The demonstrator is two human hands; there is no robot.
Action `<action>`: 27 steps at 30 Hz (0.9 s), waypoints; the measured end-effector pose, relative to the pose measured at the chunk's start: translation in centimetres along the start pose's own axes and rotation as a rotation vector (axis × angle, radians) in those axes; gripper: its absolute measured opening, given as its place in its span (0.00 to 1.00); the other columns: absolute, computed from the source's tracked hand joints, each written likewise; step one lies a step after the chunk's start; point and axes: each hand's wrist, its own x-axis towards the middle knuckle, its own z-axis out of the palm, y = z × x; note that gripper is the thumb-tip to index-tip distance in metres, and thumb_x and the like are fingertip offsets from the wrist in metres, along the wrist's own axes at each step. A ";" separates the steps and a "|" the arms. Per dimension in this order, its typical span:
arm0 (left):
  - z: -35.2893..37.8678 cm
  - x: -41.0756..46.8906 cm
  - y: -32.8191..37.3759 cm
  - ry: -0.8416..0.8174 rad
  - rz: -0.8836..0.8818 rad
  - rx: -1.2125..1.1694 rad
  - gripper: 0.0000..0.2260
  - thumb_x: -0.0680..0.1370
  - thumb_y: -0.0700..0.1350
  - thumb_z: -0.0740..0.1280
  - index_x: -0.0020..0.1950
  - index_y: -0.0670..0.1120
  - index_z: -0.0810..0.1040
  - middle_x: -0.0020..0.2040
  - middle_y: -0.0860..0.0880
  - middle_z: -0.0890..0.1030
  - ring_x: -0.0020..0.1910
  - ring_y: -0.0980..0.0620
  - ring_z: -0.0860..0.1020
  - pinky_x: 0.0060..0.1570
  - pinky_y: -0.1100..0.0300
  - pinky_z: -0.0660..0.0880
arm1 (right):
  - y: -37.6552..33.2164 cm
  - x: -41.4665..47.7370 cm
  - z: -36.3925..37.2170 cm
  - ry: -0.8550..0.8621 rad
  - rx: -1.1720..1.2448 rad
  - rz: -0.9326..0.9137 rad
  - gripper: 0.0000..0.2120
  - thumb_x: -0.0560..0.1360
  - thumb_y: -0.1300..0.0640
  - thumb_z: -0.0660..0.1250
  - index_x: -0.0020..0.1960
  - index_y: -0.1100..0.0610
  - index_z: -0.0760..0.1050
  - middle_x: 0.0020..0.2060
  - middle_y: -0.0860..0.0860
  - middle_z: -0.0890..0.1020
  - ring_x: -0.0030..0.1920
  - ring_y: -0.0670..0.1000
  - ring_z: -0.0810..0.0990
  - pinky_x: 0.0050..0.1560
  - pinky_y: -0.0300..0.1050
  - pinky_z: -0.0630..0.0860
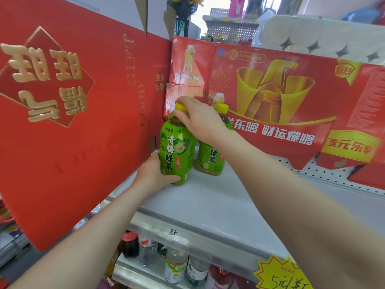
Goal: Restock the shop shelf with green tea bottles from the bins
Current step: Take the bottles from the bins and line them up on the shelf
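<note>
Both bare hands hold one green plastic tea bottle (175, 149) upright on the smooth pale shelf (218, 205): left grip (155, 174) wraps its rounded base, right grip (198, 119) closes around its yellow cap. A second bottle (210, 159) stands just behind, before glossy red cardboard boxes (270, 97).

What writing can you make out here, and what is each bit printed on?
"青梅 绿茶": front green tea bottle, held by both hands.
"绿茶": second bottle behind it.
"东鹏 财运爆鹏" and "壹元乐享": red drinks carton.
"甜甜", upside down: big red box on the left; its other gold characters are unclear.
"25": handwritten on shelf edge.
"5元": yellow starburst tag; rest cut off.
Small print on the carton: too blurred.
</note>
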 end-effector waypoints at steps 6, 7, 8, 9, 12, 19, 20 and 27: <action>0.1 -0.4 0.1 0.009 0.009 0.032 0.33 0.67 0.50 0.80 0.66 0.43 0.70 0.61 0.45 0.78 0.59 0.45 0.77 0.46 0.62 0.66 | 0.4 -0.2 0.1 0.008 -0.068 -0.071 0.23 0.84 0.43 0.52 0.74 0.53 0.65 0.66 0.54 0.75 0.57 0.60 0.79 0.52 0.55 0.76; 0.0 -0.5 0.1 0.003 0.013 0.041 0.33 0.67 0.50 0.80 0.66 0.43 0.70 0.62 0.45 0.78 0.59 0.45 0.77 0.46 0.62 0.67 | 0.3 -0.5 -0.1 0.008 -0.090 -0.084 0.23 0.84 0.43 0.52 0.74 0.53 0.64 0.67 0.54 0.74 0.59 0.59 0.78 0.53 0.55 0.76; -0.2 -0.5 0.0 0.000 0.020 0.050 0.33 0.67 0.50 0.79 0.67 0.43 0.70 0.62 0.45 0.78 0.59 0.45 0.77 0.47 0.61 0.68 | 0.3 -0.9 -0.5 0.009 -0.118 -0.092 0.24 0.84 0.44 0.53 0.75 0.53 0.63 0.69 0.54 0.73 0.61 0.59 0.77 0.55 0.55 0.76; -0.3 -0.6 -0.1 0.003 0.029 0.056 0.34 0.68 0.51 0.79 0.68 0.43 0.69 0.62 0.44 0.78 0.60 0.44 0.77 0.48 0.60 0.69 | 0.2 -1.5 -0.9 0.008 -0.152 -0.092 0.24 0.84 0.44 0.53 0.76 0.53 0.62 0.70 0.53 0.71 0.63 0.58 0.75 0.57 0.54 0.75; -0.9 -1.5 -0.2 0.032 0.067 0.103 0.34 0.69 0.52 0.77 0.70 0.44 0.68 0.63 0.43 0.77 0.61 0.43 0.76 0.54 0.53 0.72 | -0.1 -4.3 -1.8 0.010 -0.256 -0.054 0.25 0.84 0.45 0.54 0.78 0.52 0.59 0.73 0.54 0.68 0.68 0.58 0.71 0.63 0.54 0.72; -2.1 -7.7 -1.6 -0.020 0.401 0.302 0.32 0.75 0.53 0.72 0.74 0.44 0.65 0.68 0.43 0.71 0.67 0.42 0.70 0.62 0.49 0.68 | -3.4 -16.0 -2.0 -0.037 -0.376 0.089 0.26 0.82 0.46 0.57 0.76 0.56 0.64 0.70 0.58 0.71 0.65 0.62 0.72 0.61 0.58 0.72; -2.3 -8.7 -2.0 -0.035 0.447 0.307 0.30 0.75 0.52 0.71 0.73 0.44 0.67 0.68 0.43 0.72 0.67 0.41 0.70 0.63 0.48 0.68 | -4.2 -17.9 -1.9 -0.036 -0.369 0.101 0.26 0.82 0.46 0.57 0.75 0.58 0.65 0.68 0.60 0.72 0.63 0.64 0.73 0.60 0.58 0.72; -1.3 -18.2 -7.3 0.051 0.734 0.178 0.17 0.77 0.46 0.66 0.65 0.44 0.76 0.63 0.42 0.76 0.64 0.42 0.71 0.63 0.55 0.64 | -10.8 -33.3 3.0 -0.027 -0.333 0.279 0.24 0.81 0.48 0.56 0.73 0.59 0.68 0.65 0.61 0.74 0.62 0.64 0.73 0.60 0.56 0.69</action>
